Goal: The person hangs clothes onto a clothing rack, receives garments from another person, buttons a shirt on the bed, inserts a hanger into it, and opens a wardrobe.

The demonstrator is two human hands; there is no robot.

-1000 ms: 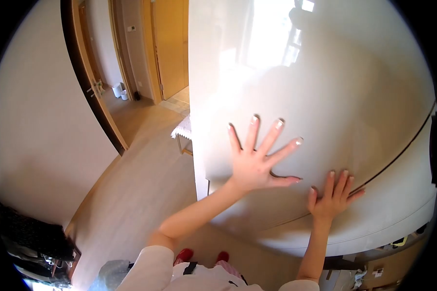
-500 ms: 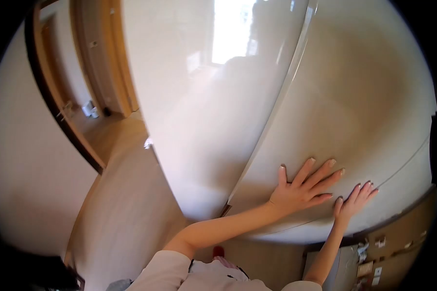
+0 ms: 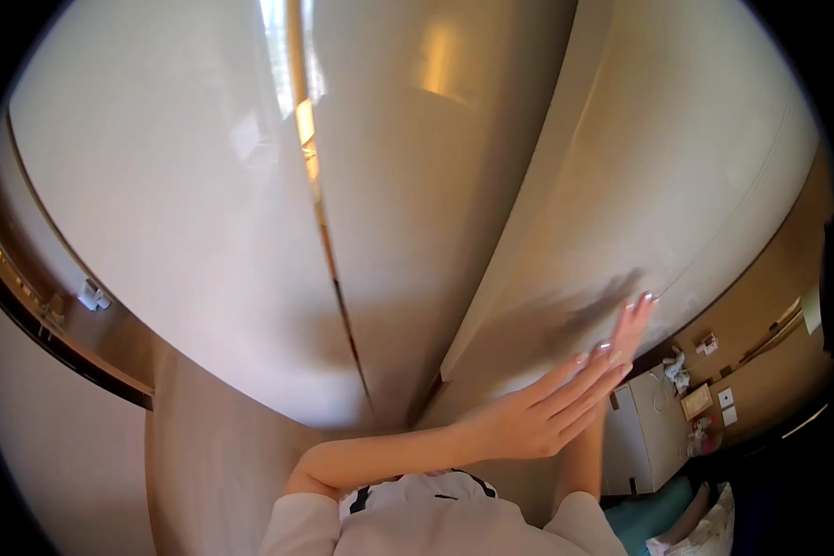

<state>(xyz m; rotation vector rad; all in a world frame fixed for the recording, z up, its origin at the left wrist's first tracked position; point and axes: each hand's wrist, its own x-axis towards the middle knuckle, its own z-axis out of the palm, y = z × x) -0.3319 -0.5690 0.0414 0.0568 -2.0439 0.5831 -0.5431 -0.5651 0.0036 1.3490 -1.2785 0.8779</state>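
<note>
My left hand is in front of a glossy white wardrobe door panel, fingers stretched out and holding nothing. Its fingertips overlap the lower part of my right hand; I cannot tell whether the two hands touch. My right hand points upward with straight fingers, partly hidden behind the left one, and nothing shows in it. A dark shadow of the hands falls on the panel. Whether the right fingertips rest against the surface cannot be made out.
Further glossy panels stand to the left, with a narrow shiny strip between two of them. At the right are a pale cabinet with small items by it and a patterned cushion. Wooden floor extends at lower left.
Both hands were spread flat on the panel and apart; now they have come together, with the left in front of the right. The view has turned right, and the doorway has shifted left.
</note>
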